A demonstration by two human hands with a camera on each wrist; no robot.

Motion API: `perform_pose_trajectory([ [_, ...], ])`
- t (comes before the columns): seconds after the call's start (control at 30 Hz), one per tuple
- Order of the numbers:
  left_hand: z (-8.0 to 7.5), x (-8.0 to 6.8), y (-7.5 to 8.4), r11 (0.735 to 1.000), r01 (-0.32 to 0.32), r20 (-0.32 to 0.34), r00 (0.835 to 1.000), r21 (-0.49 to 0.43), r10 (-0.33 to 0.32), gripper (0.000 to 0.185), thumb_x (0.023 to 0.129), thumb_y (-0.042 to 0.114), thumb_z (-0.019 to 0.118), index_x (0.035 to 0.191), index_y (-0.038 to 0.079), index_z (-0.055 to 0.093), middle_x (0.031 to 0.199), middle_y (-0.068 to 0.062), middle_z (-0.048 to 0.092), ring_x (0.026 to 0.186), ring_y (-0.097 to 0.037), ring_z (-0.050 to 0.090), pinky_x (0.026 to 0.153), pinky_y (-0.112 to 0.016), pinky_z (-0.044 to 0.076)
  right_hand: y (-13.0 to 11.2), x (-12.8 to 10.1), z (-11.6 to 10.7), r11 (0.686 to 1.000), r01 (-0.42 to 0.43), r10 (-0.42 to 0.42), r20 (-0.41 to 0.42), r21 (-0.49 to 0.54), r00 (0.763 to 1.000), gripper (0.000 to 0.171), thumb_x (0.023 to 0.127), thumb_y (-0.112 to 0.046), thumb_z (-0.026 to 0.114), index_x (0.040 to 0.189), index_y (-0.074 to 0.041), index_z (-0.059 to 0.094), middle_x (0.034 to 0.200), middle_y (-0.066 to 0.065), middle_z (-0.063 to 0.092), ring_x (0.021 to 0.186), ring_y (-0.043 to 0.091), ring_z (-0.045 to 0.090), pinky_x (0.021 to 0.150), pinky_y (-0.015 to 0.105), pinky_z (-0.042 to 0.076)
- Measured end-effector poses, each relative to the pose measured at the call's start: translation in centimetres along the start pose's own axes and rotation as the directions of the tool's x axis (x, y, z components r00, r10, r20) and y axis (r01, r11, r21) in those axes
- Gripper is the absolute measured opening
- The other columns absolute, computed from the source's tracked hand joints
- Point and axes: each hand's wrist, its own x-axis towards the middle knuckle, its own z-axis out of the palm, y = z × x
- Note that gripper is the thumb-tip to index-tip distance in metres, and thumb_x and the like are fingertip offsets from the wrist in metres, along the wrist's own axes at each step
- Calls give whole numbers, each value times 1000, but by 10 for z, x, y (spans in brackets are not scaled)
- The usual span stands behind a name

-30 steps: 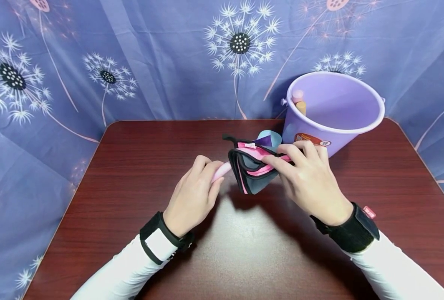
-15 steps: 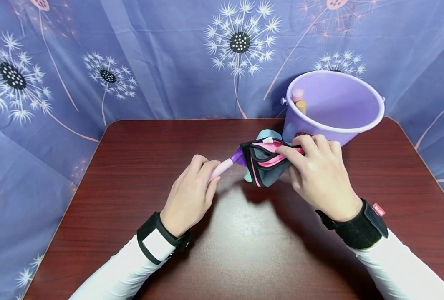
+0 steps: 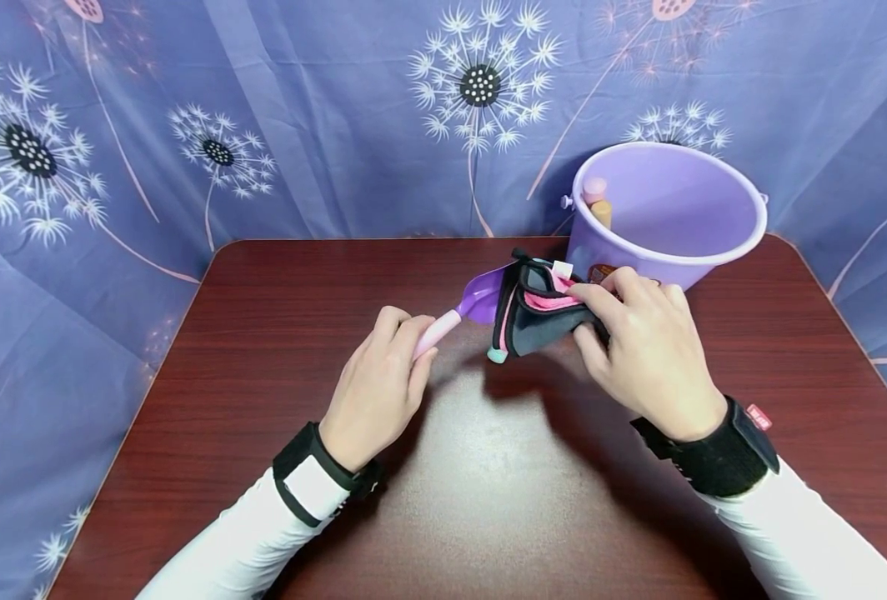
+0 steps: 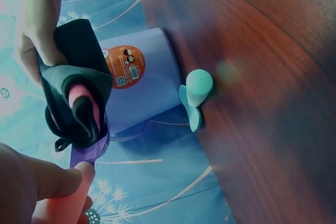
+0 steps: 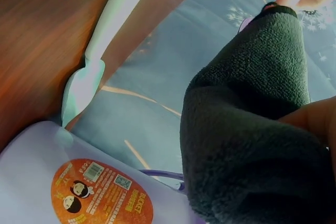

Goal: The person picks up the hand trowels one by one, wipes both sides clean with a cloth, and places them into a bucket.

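Observation:
My left hand (image 3: 372, 392) grips the pink handle of a toy shovel (image 3: 481, 298), whose purple blade points away to the right. My right hand (image 3: 646, 362) holds a folded dark grey and pink cloth (image 3: 544, 329) with black edging, fingers on top and thumb below. The cloth overlaps the far part of the purple blade and hides it. Beneath and behind the cloth, a second toy shovel (image 5: 118, 22) in pale teal lies on the table near the bucket; in the head view little more than its handle end shows.
A lilac bucket (image 3: 714, 260) with an orange label stands at the back right. Inside its left wall, a pink end (image 3: 595, 190) and a yellow end (image 3: 601, 213) stick up. The dark red wooden table (image 3: 263, 333) backs onto a blue dandelion-print curtain (image 3: 338, 125).
My right hand has drawn the cloth rightward from beside the pink handle, uncovering part of the purple blade. My left hand has shifted only slightly.

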Motion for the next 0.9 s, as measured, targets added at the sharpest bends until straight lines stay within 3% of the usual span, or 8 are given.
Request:
perform_pose_trajectory([
  [0.37,5,3,3,999,24,-5,1000,-36,-25,25,103,11,68,126,2,67,107,-10,53,75,-21,56,69,-38,53,-8,0,2,997,-19,15,52,69,999,38,89,-17,57,120,-3,76,94,11,61,78,36,60,69,52,38],
  [0.63,8,5,6,999,18,-10,1000,-33,-18,25,102,10,70,125,3,67,107,-10,53,78,-22,57,72,-39,54,-15,1,5,994,36,-46,97,101,994,34,91,-18,57,116,-6,76,92,6,57,75,31,56,69,47,37],
  [0.9,7,5,5,1000,11,-7,1000,-24,-11,27,102,10,70,127,2,66,108,-10,53,79,-22,58,73,-39,54,-14,0,6,988,121,-130,105,92,986,32,90,-20,66,120,-12,76,95,6,56,82,32,56,71,47,33],
])
